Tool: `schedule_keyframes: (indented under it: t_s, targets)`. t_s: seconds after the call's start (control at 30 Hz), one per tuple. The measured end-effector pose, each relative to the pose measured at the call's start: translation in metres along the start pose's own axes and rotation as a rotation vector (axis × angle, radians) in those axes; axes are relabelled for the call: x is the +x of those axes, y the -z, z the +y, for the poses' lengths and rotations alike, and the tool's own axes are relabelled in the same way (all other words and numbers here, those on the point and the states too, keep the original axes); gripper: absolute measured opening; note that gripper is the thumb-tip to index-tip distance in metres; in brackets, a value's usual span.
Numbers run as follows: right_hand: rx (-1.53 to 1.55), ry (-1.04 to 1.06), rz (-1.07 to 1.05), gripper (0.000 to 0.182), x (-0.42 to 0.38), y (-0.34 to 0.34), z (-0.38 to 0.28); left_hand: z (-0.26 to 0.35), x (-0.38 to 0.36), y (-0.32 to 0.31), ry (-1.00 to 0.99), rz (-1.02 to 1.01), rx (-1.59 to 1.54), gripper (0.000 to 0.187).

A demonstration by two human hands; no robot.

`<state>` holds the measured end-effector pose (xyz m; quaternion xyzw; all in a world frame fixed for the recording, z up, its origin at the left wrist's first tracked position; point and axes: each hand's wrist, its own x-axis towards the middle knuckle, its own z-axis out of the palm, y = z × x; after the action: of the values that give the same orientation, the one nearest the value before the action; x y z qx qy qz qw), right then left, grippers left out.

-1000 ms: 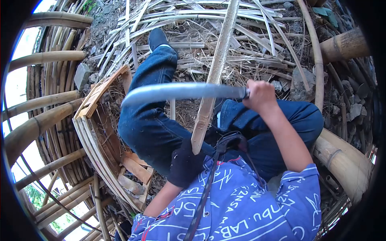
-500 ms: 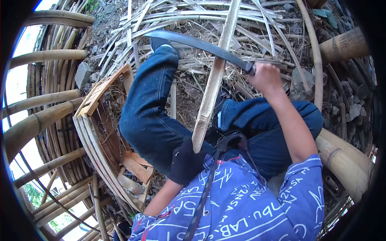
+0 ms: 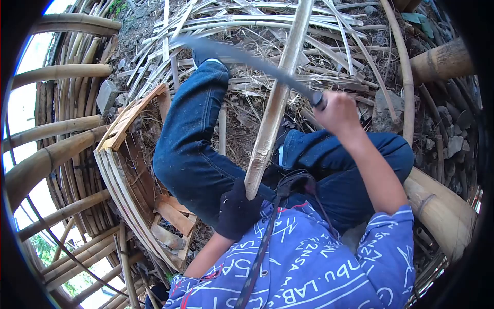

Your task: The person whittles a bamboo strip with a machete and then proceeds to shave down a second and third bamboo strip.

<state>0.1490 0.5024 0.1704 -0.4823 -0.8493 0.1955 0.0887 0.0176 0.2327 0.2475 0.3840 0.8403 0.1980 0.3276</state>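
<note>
My right hand (image 3: 337, 114) is closed around the handle of a long machete (image 3: 247, 57), and motion blurs the blade. Its curved blade points left and crosses the split bamboo strip (image 3: 271, 110) partway along. This pale strip slopes away from my lap toward the top of the view, hollow inner face showing. At its near end is my left hand (image 3: 238, 210), in a black glove and closed on the strip, fingers partly hidden.
Many thin bamboo slats (image 3: 257, 23) lie piled ahead of my feet. To my left stand a wooden crate-like frame (image 3: 118, 180) and several bamboo poles (image 3: 56, 152). A thick bamboo pole (image 3: 442, 211) and rocks (image 3: 386, 110) are on my right.
My right hand has shifted slightly down and left, carrying the machete. The blade tip has swung a little left and up. The bamboo strip and left hand have barely moved.
</note>
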Motion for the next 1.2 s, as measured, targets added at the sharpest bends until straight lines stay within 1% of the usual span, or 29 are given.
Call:
schedule_keyframes:
  t_s: [0.07, 0.1, 0.13, 0.2, 0.23, 0.27, 0.3, 0.33, 0.4, 0.47, 0.53, 0.57, 0.6, 0.67, 0.7, 0.73, 0.8, 0.87, 0.9, 1.0, 1.03, 1.07, 1.13, 1.2]
  targets:
    - [0.011, 0.136, -0.085, 0.010, -0.018, 0.003, -0.014, 0.001, 0.001, 0.001, -0.031, 0.015, 0.023, 0.033]
    - [-0.023, 0.192, -0.064, 0.010, -0.019, 0.000, -0.010, 0.002, 0.000, 0.001, -0.028, 0.003, 0.027, 0.033]
    - [-0.083, 0.182, -0.078, 0.010, -0.010, -0.007, -0.001, 0.004, -0.002, -0.001, -0.027, 0.016, 0.021, 0.033]
    - [-0.195, 0.095, -0.064, 0.013, 0.011, -0.015, 0.017, 0.003, -0.003, -0.002, -0.026, 0.032, 0.014, 0.033]
    - [-0.195, 0.101, -0.066, 0.013, 0.020, -0.019, 0.028, 0.000, -0.005, -0.002, -0.020, 0.007, 0.011, 0.034]
    - [-0.161, 0.031, 0.009, 0.015, 0.028, -0.022, 0.040, -0.002, -0.006, -0.002, -0.015, -0.017, 0.008, 0.034]
    - [-0.126, -0.038, 0.093, 0.017, 0.036, -0.017, 0.037, -0.003, -0.004, -0.002, -0.017, -0.007, 0.007, 0.034]
    - [-0.123, -0.031, 0.102, 0.017, 0.036, -0.014, 0.032, -0.003, -0.003, -0.002, 0.004, -0.025, 0.007, 0.034]
    - [-0.021, -0.040, -0.071, 0.023, 0.014, -0.003, 0.017, -0.001, 0.000, -0.001, 0.032, -0.049, 0.001, 0.034]
    - [0.017, 0.046, -0.152, 0.021, -0.012, 0.004, -0.005, 0.005, 0.005, -0.001, -0.058, 0.025, -0.039, 0.033]
    - [0.005, 0.135, -0.252, 0.019, -0.036, 0.001, -0.021, 0.003, 0.005, -0.002, -0.038, 0.007, -0.033, 0.032]
    - [-0.001, 0.181, -0.275, 0.018, -0.042, -0.003, -0.024, 0.002, 0.004, -0.002, -0.019, 0.001, -0.023, 0.031]
    - [0.001, 0.179, -0.279, 0.018, -0.041, -0.010, -0.020, 0.003, 0.005, -0.002, -0.016, -0.003, -0.021, 0.031]
    - [-0.094, 0.191, -0.283, 0.020, -0.033, -0.025, -0.011, 0.004, 0.004, -0.001, -0.030, -0.024, 0.018, 0.028]
    - [-0.142, 0.168, -0.337, 0.019, -0.027, -0.026, -0.013, 0.003, 0.002, -0.001, -0.020, -0.021, 0.017, 0.028]
    - [-0.143, 0.174, -0.339, 0.019, -0.021, -0.028, -0.011, 0.001, 0.001, -0.002, -0.010, -0.017, 0.012, 0.028]
    - [-0.181, 0.027, -0.221, 0.020, -0.004, -0.031, 0.002, 0.000, 0.004, -0.003, -0.008, -0.005, 0.000, 0.028]
    - [-0.193, -0.061, -0.132, 0.022, 0.015, -0.034, 0.024, -0.002, -0.002, -0.004, -0.031, 0.009, 0.003, 0.026]
    - [-0.106, -0.163, -0.126, 0.027, 0.022, -0.020, 0.021, -0.004, -0.002, -0.004, -0.031, 0.022, 0.004, 0.026]
    - [-0.047, -0.104, -0.109, 0.027, 0.010, -0.010, 0.012, -0.005, 0.002, -0.005, -0.009, -0.016, 0.038, 0.025]
    - [0.057, -0.135, -0.108, 0.027, -0.003, -0.010, 0.005, -0.004, 0.004, -0.004, -0.053, 0.010, 0.007, 0.024]
    - [0.167, -0.131, -0.146, 0.025, -0.018, -0.010, -0.004, -0.002, 0.006, -0.004, -0.094, 0.037, -0.024, 0.024]
    - [0.268, -0.092, -0.240, 0.021, -0.048, -0.007, -0.028, 0.003, 0.009, -0.005, -0.074, 0.015, 0.011, 0.023]
    - [0.225, -0.068, -0.291, 0.017, -0.060, -0.011, -0.042, 0.002, 0.012, -0.004, -0.058, -0.007, 0.059, 0.022]
